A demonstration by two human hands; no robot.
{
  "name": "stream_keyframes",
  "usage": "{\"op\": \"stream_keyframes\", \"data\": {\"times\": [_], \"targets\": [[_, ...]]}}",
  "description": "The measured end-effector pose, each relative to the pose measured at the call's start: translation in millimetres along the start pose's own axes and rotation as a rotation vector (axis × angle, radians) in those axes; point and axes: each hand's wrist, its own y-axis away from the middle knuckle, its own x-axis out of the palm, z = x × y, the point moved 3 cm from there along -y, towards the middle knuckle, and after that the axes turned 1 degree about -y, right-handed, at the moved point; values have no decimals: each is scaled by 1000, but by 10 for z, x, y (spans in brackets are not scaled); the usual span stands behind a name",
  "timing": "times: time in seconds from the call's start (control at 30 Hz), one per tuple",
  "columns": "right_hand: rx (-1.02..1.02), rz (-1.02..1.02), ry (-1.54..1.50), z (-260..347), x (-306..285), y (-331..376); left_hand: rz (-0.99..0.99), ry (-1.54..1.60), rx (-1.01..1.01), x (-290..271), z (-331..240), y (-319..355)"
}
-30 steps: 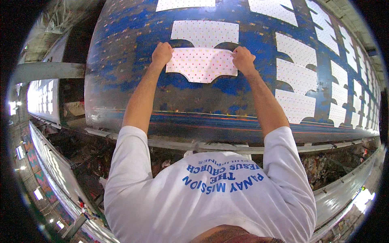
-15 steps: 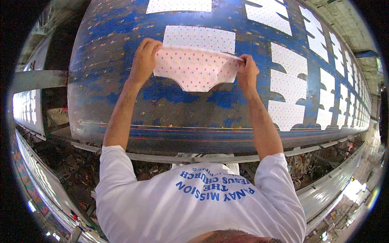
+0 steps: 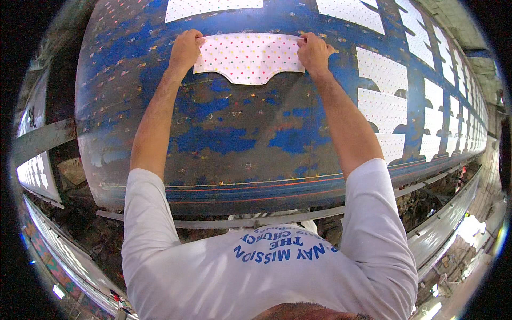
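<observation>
A white dotted fabric panel, cut in a brief shape with a straight top edge and a narrow tab below, is spread on the blue-and-dark worn table. My left hand is closed in a pinch on its upper left corner. At the upper right corner my right hand pinches the cloth between thumb and fingers, its little finger sticking out. The top edge runs nearly straight between both hands. Whether another panel lies under it cannot be seen.
Similar dotted panels lie in rows along the table to the right, and another panel lies at the far edge of view. A metal beam meets the table's left side. A narrow rail runs along the near edge.
Both hands have moved the panel away from me and lowered it, so it is flatter and straighter. The dotted panel seen lying behind it before is no longer visible.
</observation>
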Motion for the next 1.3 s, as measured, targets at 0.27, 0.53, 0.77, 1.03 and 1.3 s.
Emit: {"op": "stream_keyframes", "data": {"times": [0.27,0.53,0.77,1.03,1.3], "targets": [[81,145,7,69,-74,-173,147,-30,-132,-57,61,-146],[271,295,9,136,-116,-208,135,-149,-160,32,133,-253],[326,259,10,111,18,-209,168,-341,-172,40,-145,-154],[226,187,94,195,32,-79,65,-338,-15,111,-154,-52],[-111,-150,-387,427,-363,801,-81,49,188,-529,-1172,738]]}}
